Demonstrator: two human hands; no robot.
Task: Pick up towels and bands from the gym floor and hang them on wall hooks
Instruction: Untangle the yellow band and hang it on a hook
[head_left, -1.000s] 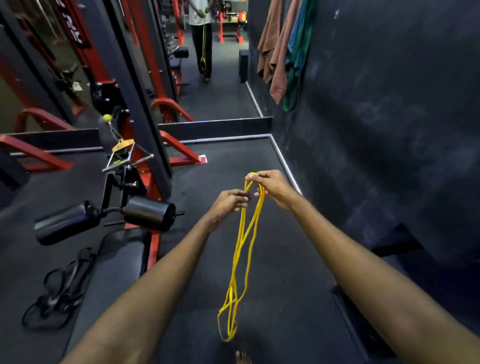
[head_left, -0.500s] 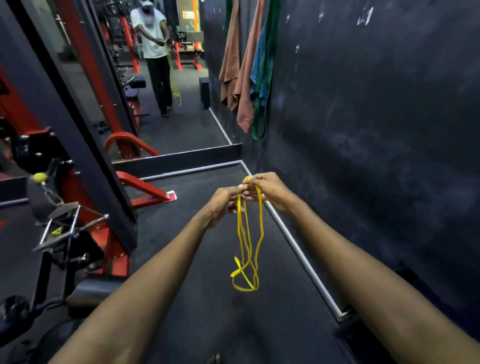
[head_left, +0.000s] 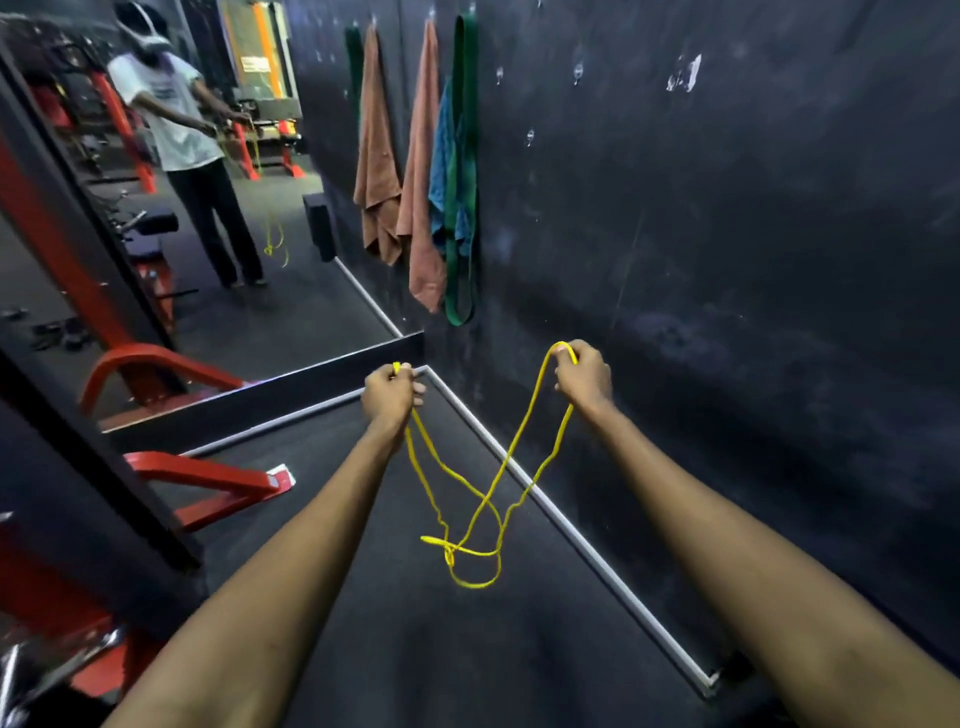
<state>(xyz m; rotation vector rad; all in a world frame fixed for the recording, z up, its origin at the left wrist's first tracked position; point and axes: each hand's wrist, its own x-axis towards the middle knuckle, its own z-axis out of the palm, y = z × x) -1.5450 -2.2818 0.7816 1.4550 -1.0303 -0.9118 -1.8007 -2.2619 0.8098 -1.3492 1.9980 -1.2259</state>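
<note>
1. The left hand (head_left: 390, 395) and the right hand (head_left: 582, 376) each grip one end of the yellow band (head_left: 487, 501) with curled fingers. The left hand is below the green band (head_left: 464, 171), and the right hand is below it and to its right.
2. The hands are held apart, so the yellow band opens and its twisted middle hangs lower. I think this is to untangle it into one clean loop.
3. Towels (head_left: 376, 171) hang just left of the green band. Free hooks (head_left: 578, 70) are to its right and are probably the goal.

hands: left (head_left: 390, 395) and right (head_left: 583, 375) now apart | yellow band (head_left: 470, 519): spread open between them, formerly bunched
</note>
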